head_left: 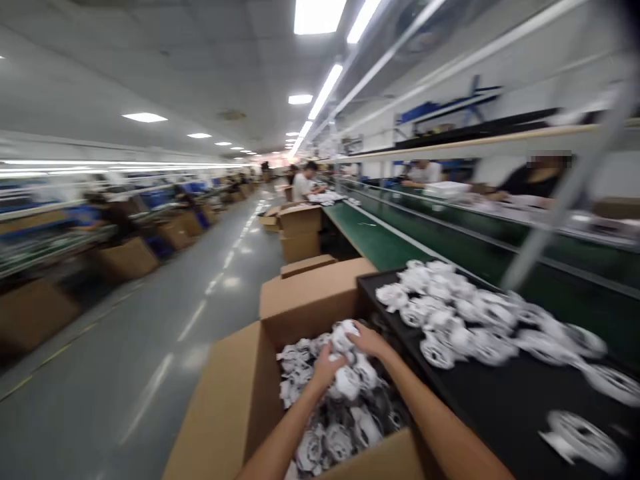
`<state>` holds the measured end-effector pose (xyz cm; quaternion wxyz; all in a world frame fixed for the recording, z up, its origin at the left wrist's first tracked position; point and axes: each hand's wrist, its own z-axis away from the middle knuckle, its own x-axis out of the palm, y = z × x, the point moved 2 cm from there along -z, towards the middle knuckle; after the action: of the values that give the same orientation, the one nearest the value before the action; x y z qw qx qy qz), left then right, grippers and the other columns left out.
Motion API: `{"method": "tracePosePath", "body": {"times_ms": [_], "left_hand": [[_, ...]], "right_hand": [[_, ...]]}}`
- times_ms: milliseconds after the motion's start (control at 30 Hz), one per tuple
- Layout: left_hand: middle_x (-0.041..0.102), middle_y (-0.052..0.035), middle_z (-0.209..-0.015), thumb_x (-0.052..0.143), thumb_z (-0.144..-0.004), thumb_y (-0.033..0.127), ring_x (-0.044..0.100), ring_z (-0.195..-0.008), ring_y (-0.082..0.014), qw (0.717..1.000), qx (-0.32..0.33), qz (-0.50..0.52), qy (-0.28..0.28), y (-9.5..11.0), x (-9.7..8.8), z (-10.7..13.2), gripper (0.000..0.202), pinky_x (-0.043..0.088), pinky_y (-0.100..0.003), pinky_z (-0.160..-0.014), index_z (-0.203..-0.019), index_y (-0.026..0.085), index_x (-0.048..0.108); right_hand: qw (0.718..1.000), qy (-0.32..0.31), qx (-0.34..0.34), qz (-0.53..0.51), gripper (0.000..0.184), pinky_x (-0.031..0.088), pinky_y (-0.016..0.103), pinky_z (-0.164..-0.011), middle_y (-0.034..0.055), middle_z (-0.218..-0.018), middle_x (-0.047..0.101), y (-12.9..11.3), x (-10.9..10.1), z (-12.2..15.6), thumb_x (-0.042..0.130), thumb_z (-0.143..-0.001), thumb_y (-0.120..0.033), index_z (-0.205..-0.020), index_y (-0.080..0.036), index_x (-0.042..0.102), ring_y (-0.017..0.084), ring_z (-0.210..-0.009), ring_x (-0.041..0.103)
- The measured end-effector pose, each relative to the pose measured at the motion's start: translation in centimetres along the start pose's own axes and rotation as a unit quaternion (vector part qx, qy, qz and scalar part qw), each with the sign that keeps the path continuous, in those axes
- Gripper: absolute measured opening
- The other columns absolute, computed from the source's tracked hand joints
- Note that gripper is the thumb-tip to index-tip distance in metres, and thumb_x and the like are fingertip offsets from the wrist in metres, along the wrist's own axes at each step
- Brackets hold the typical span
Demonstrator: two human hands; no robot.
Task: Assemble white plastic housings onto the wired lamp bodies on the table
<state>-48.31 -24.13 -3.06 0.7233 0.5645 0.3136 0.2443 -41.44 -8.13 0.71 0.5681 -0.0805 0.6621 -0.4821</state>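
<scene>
Matt cardboard box, smooth plastic parts

Bare forearms slant forward and inward, the left grip just beside the right grip, fingers partly bent.

Glossy grey aisle under lit ceiling panels, white-clad person beside green worktop.

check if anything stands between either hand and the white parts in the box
Nothing visible does: the left hand and right hand both reach through the open top of the cardboard box, right at the white parts.
</scene>
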Motion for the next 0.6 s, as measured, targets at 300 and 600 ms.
{"method": "tracePosePath", "body": {"times_ms": [300, 600], "left_hand": [[0.073, -0.0125, -0.132, 0.083, -0.065, 0.065, 0.064, -0.126, -0.0399, 0.990, 0.113, -0.080, 0.040, 10.0, -2.7, -0.5, 0.085, 0.045, -0.054, -0.115, -0.132, 0.017, 0.062], [0.073, -0.0074, -0.127, 0.075, -0.076, 0.057, 0.067, -0.115, -0.0345, 0.946, 0.243, -0.207, 0.064, 23.6, 6.6, 2.6, 0.072, 0.052, -0.051, -0.108, -0.136, 0.019, 0.063]], "right_hand": [[0.997, -0.018, -0.070, -0.018, 0.089, 0.045, 0.056, -0.116, 0.0071, -0.152, 0.065, -6.5, -9.0, -0.3, 0.072, -0.084, -0.076, -0.160, -0.034, 0.050, 0.040, -0.140, 0.060], [0.987, 0.091, -0.127, -0.021, 0.093, 0.045, 0.047, -0.114, 0.0068, -0.150, 0.065, -6.0, -23.9, 5.3, 0.058, -0.095, -0.070, -0.165, -0.013, 0.033, 0.032, -0.136, 0.061]]}}
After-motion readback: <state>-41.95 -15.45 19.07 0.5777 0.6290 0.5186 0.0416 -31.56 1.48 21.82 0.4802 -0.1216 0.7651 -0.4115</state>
